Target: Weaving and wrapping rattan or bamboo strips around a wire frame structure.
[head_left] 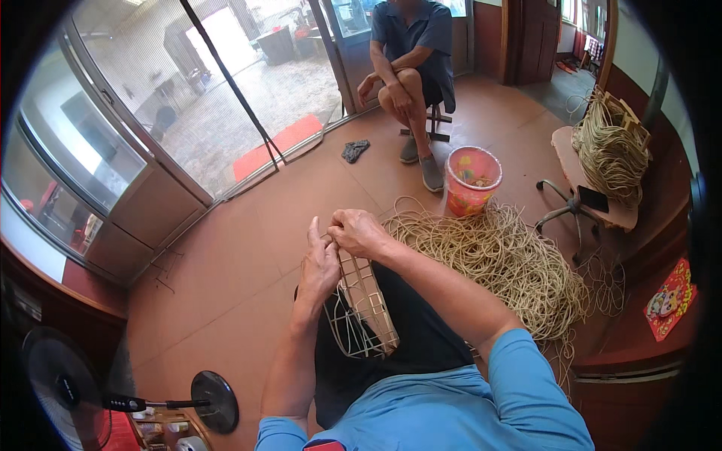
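Observation:
A pale openwork lattice frame (367, 316) of thin strips lies over my dark-clad lap. My left hand (322, 263) holds its upper end from the left, index finger pointing up and the other fingers bent. My right hand (356, 231) is closed at that same end, just right of and slightly above the left, its fingertips pinched on the frame's top. Whether a loose strand is also between those fingertips is too small to tell.
Tangled beige cord (496, 274) covers the floor at right, beside a pink bucket (470, 197). A seated person (406, 34) faces me. A chair (617, 219) bears cord coils (613, 150). A fan (60, 376) stands lower left, glass doors (135, 180) at back left.

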`<act>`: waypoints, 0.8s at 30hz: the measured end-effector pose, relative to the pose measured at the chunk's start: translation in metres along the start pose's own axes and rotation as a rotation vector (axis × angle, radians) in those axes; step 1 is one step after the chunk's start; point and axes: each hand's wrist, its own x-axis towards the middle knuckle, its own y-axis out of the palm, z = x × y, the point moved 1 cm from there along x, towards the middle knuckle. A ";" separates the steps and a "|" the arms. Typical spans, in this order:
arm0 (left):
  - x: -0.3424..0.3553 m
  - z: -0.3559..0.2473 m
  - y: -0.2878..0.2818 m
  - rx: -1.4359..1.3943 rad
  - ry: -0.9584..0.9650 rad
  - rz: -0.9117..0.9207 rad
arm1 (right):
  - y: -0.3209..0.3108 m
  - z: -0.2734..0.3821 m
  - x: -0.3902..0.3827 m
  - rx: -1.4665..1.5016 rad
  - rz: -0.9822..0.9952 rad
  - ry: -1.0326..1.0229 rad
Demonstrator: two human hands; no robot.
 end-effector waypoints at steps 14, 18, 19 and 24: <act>0.013 -0.058 -0.046 -0.462 -0.064 -0.006 | 0.002 -0.004 -0.030 0.234 -0.282 -0.352; -0.001 -0.089 -0.103 -0.452 -0.076 0.010 | 0.004 -0.002 -0.024 0.250 -0.249 -0.269; 0.001 -0.091 -0.120 -0.437 -0.036 -0.101 | 0.007 -0.007 -0.021 0.259 -0.278 -0.258; 0.028 -0.048 -0.276 -0.290 0.095 -0.519 | 0.011 -0.018 -0.012 0.215 -0.302 -0.202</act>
